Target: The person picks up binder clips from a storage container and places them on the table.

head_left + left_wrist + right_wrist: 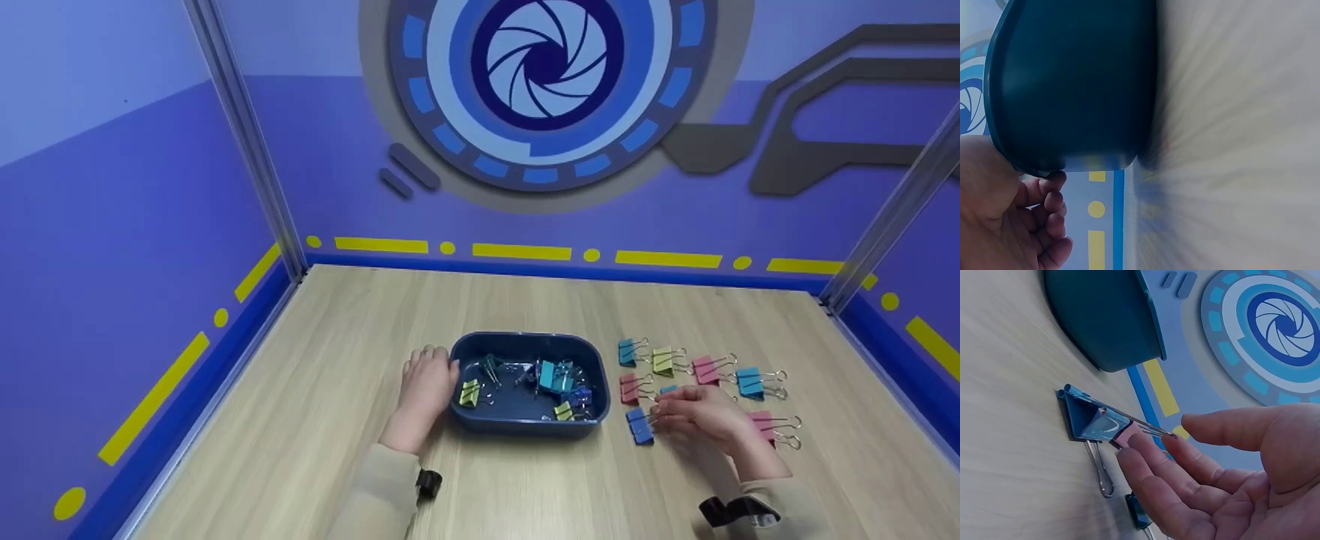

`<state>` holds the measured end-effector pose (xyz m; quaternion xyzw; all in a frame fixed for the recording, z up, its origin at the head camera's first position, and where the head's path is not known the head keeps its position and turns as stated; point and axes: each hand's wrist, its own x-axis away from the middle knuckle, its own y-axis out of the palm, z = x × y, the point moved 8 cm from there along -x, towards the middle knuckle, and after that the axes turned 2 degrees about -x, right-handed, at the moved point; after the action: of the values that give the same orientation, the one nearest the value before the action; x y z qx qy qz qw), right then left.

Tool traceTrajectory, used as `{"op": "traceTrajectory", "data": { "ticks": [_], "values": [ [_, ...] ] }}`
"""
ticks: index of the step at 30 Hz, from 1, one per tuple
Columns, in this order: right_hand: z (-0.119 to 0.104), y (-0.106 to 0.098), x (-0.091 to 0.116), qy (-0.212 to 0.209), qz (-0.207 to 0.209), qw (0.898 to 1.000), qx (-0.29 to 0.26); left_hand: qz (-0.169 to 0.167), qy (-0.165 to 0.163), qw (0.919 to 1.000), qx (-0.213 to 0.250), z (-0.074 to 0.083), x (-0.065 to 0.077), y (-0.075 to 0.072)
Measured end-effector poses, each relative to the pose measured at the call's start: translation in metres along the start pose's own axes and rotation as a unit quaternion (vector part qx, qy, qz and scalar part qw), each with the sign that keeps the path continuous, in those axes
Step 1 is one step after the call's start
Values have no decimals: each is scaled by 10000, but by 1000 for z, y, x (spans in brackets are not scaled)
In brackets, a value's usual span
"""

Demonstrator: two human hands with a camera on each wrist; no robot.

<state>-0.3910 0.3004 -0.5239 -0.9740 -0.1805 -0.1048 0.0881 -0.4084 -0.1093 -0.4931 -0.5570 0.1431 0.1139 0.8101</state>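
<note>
My left hand (427, 382) holds the left end of a dark blue plastic bin (529, 429), thumb at the rim and fingers curled outside. Inside the bin lie several binder clips, including a yellow one (469, 394) at left and a teal one (547, 377) at right. Just right of the bin, a blue binder clip (640, 427) rests on the table, its wire handles toward my right hand (709, 416). In the right wrist view, the thumb and fingertips surround the handle end of that clip (1077, 419), with a gap between thumb and wire.
Other binder clips sit in rough rows right of the bin: teal (627, 352), yellow (663, 361), pink (705, 369), blue (750, 382) and red-pink (628, 388). Another pink clip (763, 424) is partly behind my right hand. Blue patterned walls (525, 225) enclose the wooden table (375, 300).
</note>
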Motion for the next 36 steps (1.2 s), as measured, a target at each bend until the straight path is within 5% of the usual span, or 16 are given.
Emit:
{"op": "traceTrajectory", "data": {
  "ticks": [7, 16, 24, 36],
  "values": [
    [-10, -8, 4, -60, 530, 9979, 364, 30, 21, 10000, 3, -1, -1, 1],
    [-35, -3, 6, -429, 1607, 9784, 1227, 12, -2, 10000, 50, 0, 0, 0],
    [-59, 29, -9, -688, 1377, 9853, 739, 114, 112, 9998, -90, 2, 1, 0],
    [-76, 102, -52, -651, 336, 9967, -355, 139, 116, 9998, -21, 2, 0, -2]
  ]
}}
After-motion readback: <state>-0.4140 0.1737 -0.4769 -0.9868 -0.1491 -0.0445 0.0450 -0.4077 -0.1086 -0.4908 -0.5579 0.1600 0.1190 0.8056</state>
